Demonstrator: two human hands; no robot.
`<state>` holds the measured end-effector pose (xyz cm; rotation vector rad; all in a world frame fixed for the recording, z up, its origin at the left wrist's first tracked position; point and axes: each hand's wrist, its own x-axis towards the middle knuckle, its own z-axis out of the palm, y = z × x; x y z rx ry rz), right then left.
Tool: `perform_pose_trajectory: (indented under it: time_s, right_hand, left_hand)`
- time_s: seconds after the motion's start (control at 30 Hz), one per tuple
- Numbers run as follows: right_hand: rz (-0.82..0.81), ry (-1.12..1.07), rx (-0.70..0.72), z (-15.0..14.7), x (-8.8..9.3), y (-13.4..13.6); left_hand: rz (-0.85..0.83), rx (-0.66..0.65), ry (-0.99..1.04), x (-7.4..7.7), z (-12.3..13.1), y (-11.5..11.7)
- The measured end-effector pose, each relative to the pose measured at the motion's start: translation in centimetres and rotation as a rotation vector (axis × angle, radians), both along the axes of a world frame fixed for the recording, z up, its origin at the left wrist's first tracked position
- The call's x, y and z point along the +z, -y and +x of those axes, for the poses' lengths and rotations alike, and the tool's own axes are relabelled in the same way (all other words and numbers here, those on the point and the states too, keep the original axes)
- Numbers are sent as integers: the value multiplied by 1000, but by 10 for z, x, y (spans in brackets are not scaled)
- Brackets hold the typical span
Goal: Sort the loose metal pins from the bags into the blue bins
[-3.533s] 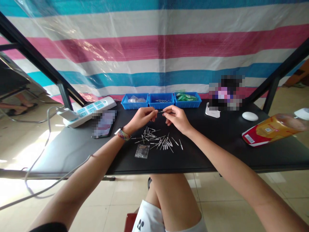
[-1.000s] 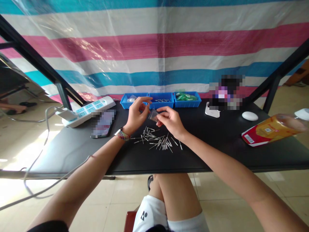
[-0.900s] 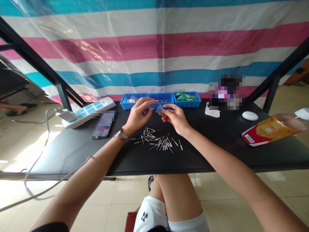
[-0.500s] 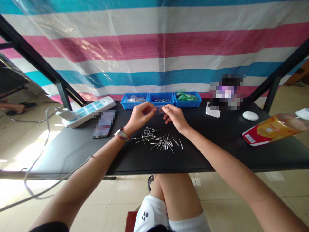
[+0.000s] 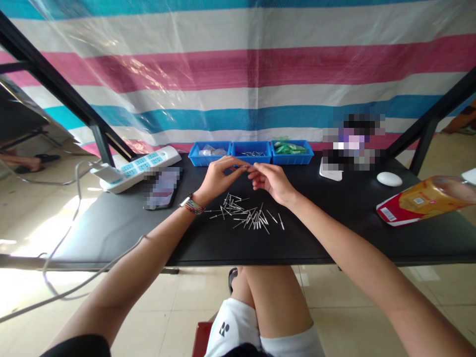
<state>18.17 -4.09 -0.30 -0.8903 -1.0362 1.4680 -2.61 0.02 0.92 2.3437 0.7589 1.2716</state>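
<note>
Over the black table (image 5: 122, 233), my left hand (image 5: 222, 177) and my right hand (image 5: 273, 181) meet at their fingertips, both pinched. Whatever lies between them is too small to make out. Nearer to me, below the hands, several metal rivets (image 5: 256, 218) are scattered in a loose pile. Just behind the hands stand three blue bins in a row: the left bin (image 5: 201, 161) holds clear plastic bags (image 5: 211, 150), the middle bin (image 5: 251, 159) has a few metal rivets, and the right bin (image 5: 293, 159) contains green packets (image 5: 289, 148).
A white power strip (image 5: 148, 168) with a plugged-in charger and a phone (image 5: 165, 188) lie at the left, with a grey cable near my left arm. At the right are a white case (image 5: 330, 171), a white mouse (image 5: 389, 179) and a lying bottle (image 5: 420, 201).
My fingertips have come closer together, and the clear plastic seen between them earlier is now hardly visible. The whole view has shifted slightly. The rivet pile looks the same.
</note>
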Motion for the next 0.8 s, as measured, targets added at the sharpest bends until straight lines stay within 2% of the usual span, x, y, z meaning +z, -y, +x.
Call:
perform_pose_trajectory:
  time_s: [0.13,0.2,0.33,0.43,0.6,0.8]
  right_hand:
    - [71,157,-27,4,3,1]
    - [196,351,-4,7,2,1]
    - [519,757,92,8,-4,3]
    - [653,882,140,3,-7,8]
    - [760,987,190,-7,-8,20]
    - [682,1069,43,-17,-12,26]
  left_hand:
    - [-168,88,199,-6,-1,-11]
    - [-228,126,301,-9,-4,-19]
    - [-264,282,433,-16,-14,-37]
    - [-291,372,461,-21,-25,-48]
    - [-319,402,462,-25,-35,-57]
    - [-322,361,392,-27,-35,-56]
